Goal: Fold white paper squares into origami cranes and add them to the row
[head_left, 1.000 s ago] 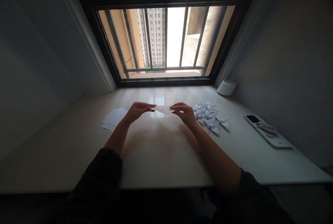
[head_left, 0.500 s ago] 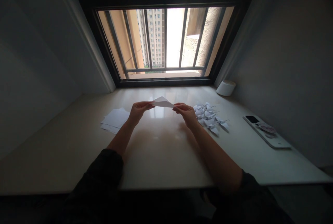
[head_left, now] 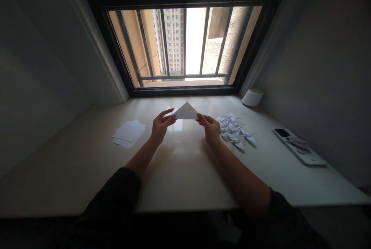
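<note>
A white sheet of paper point(head_left: 187, 111), folded into a triangle with its point away from me, is held up above the tabletop between my hands. My left hand point(head_left: 162, 125) pinches its left corner between thumb and a finger, with the index finger raised off it. At the right corner, my right hand point(head_left: 209, 126) grips the paper between thumb and fingers. Just right of that hand lies a cluster of small folded paper cranes point(head_left: 234, 130). To the left of my left hand is a small stack of white paper squares point(head_left: 129, 133).
The pale table point(head_left: 174, 187) runs up to a dark-framed barred window point(head_left: 185, 91). A white cylindrical object point(head_left: 252, 97) stands in the back right corner. On the right lies a phone in a white case point(head_left: 298, 146), near the right wall.
The folded paper has tilted up, so its triangular face shows more. My left hand has moved slightly right and its index finger has lifted away; my right hand has shifted a little.
</note>
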Demonstrator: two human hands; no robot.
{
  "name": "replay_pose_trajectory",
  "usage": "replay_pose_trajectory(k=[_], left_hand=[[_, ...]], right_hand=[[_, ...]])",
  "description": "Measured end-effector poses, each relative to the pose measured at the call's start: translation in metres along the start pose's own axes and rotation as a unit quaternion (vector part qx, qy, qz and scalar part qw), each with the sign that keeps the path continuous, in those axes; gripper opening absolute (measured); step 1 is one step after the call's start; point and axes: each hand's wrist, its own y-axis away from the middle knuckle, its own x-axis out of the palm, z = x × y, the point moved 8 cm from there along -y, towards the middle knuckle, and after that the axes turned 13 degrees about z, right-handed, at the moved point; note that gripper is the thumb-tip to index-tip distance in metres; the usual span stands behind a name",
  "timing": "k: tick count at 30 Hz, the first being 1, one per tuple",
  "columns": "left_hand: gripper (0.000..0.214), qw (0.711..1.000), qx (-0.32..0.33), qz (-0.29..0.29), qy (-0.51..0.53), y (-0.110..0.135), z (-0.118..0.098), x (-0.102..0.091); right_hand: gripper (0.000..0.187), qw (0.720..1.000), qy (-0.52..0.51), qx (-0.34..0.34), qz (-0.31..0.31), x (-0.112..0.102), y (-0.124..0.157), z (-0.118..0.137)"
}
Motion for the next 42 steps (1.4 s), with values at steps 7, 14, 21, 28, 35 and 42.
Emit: replay_pose_trajectory(k=[7,14,21,28,35,42], left_hand=[[0.049,0.999,-0.026,0.029,-0.028,-0.001,0.004,0.003],[0.056,0.999,-0.029,0.016,-0.034,0.001,0.001,0.006],[0.043,0.995,0.011,-0.075,-0.065,0.005,0.002,-0.003],[0.040,0.986,0.030,-0.114,-0.120,0.010,-0.006,-0.003],[0.040,0.982,0.034,-0.108,-0.151,0.014,-0.006,0.000],[0.036,0.982,0.011,-0.060,-0.181,0.017,0.000,0.013]], right_hand=[[0.027,0.998,0.021,-0.053,-0.013,-0.002,0.002,0.013],[0.025,0.983,0.122,-0.082,0.109,0.022,0.010,0.025],[0.025,0.981,0.124,-0.082,0.123,0.026,0.012,0.021],[0.021,0.988,0.063,-0.067,0.127,0.024,0.009,0.011],[0.040,0.982,0.099,-0.085,0.138,0.032,0.015,0.020],[0.034,0.979,0.143,-0.034,0.140,0.041,0.021,0.009]])
